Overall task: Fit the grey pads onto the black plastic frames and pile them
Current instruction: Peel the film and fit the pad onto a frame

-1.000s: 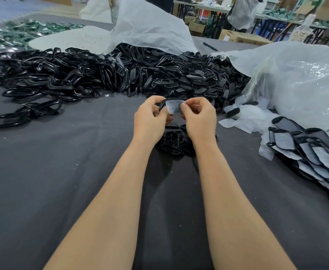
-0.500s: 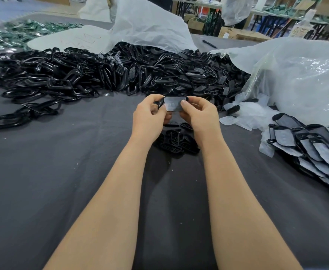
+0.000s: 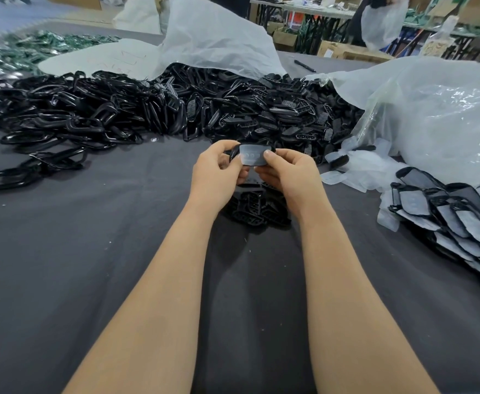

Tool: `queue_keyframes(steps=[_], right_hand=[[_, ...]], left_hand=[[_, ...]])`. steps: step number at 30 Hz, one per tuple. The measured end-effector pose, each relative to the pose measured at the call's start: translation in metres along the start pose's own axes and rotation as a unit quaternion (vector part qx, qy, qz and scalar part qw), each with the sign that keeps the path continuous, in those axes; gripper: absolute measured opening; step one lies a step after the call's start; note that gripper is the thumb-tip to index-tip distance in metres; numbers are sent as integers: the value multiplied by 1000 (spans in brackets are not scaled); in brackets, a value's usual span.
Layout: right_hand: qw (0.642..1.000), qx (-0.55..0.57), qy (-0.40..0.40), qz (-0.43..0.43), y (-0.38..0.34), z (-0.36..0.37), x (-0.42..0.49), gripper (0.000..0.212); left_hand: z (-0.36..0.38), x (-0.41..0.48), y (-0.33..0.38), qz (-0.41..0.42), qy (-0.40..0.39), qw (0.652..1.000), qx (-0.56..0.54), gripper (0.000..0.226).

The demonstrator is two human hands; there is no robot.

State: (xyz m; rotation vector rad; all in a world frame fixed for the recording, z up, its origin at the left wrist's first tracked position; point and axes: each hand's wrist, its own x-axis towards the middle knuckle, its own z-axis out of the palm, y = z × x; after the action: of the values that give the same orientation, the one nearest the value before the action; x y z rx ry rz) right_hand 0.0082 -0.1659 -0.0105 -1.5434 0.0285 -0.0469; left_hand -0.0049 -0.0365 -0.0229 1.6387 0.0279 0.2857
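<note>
Since the grey pad [image 3: 251, 158] seemingly must seat squarely, thumbs and curled fingers of both hands clamp it against the black frame [image 3: 232, 155], raised between the left hand [image 3: 216, 173] and right hand [image 3: 290, 176]. Spare frames [image 3: 250, 210] lie just below, with loose pads [image 3: 358, 172] and the finished pile [image 3: 457, 220] to the right, probably to keep each reach short.

This is a factory assembly workshop: black plastic frames [image 3: 147, 109] are lying heaped in bulk on the cloth-covered worktable [image 3: 76, 265]; cartons [image 3: 344, 51] and folding tables [image 3: 312, 9] are standing beyond the worktable.
</note>
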Motion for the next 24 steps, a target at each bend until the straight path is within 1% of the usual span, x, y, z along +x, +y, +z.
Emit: queue_keyframes(steps=[7, 10, 12, 15, 18, 21, 24], right_hand=[[997, -64, 46, -23, 3, 6, 2, 18], [998, -46, 33, -23, 4, 5, 1, 11], [999, -41, 22, -19, 5, 4, 1, 9], [999, -32, 23, -16, 4, 3, 1, 10], [997, -63, 36, -27, 4, 3, 2, 12], [995, -86, 37, -35, 4, 5, 2, 16], [997, -70, 31, -20, 3, 5, 2, 16]], left_hand=[[3, 1, -2, -1, -3, 1000, 8, 17], [3, 1, -3, -7, 7, 1000, -1, 24], [3, 1, -4, -7, 6, 1000, -2, 22], [3, 1, -4, -3, 3, 1000, -3, 18], [4, 0, -3, -3, 4, 1000, 0, 19], [4, -1, -2, -4, 4, 1000, 1, 23], [3, -1, -1, 0, 2, 1000, 9, 28]])
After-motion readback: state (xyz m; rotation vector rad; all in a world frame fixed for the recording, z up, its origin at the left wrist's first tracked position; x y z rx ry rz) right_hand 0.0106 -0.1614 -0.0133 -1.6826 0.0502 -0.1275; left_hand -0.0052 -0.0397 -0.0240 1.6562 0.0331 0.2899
